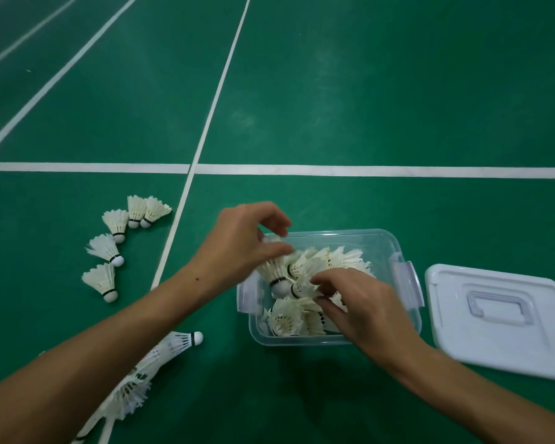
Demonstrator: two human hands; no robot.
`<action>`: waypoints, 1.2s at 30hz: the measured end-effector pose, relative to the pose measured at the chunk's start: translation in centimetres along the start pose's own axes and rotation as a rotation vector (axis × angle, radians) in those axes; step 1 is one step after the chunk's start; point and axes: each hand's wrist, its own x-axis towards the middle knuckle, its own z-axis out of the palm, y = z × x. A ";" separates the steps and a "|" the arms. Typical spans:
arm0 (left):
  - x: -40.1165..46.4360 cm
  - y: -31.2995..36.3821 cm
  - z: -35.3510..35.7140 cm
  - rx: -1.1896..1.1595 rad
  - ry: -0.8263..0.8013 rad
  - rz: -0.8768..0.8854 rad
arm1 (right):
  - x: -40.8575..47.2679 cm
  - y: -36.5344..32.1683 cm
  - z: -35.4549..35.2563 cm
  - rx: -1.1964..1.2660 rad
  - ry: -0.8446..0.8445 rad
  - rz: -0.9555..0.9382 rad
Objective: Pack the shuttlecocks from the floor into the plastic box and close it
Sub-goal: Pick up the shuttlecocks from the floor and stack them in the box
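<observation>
Left hand point(247, 241) pinching white feathered shuttlecock point(274, 270), cork toward six o'clock, over clear plastic box point(305, 339); right hand point(362, 302) pinching another shuttlecock point(305, 283) inside.

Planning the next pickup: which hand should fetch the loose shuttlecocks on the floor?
Left. The loose shuttlecocks lie left of the box, on the left hand's side. The right hand would have to cross over; it sits nearer the lid.

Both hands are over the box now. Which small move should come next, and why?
Probably the left hand lowers and lets go its shuttlecock into the plastic box: it hangs above the pile, and five more wait on the floor.
</observation>
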 end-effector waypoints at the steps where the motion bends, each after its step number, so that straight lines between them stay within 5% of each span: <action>1: -0.1 -0.4 -0.8 0.009 0.046 0.002 | -0.4 -0.1 -0.1 0.035 -0.003 0.005; 16: -1.9 -2.3 -0.8 -0.041 -0.038 0.050 | 2.2 0.9 3.0 0.206 -0.619 0.155; 22: -2.0 -2.2 0.1 -0.121 0.018 0.143 | 2.7 2.4 3.0 0.451 -0.713 0.341; 30: -2.0 -1.6 0.8 -0.044 -0.162 0.238 | 1.7 2.5 -2.1 0.536 -0.503 0.437; 33: -1.7 -0.6 1.2 -0.020 -0.239 0.226 | 2.0 2.0 -3.5 0.476 -0.246 0.373; 36: -1.3 -0.3 1.9 -0.025 -0.301 0.258 | 2.4 1.5 -3.4 0.335 -0.189 0.195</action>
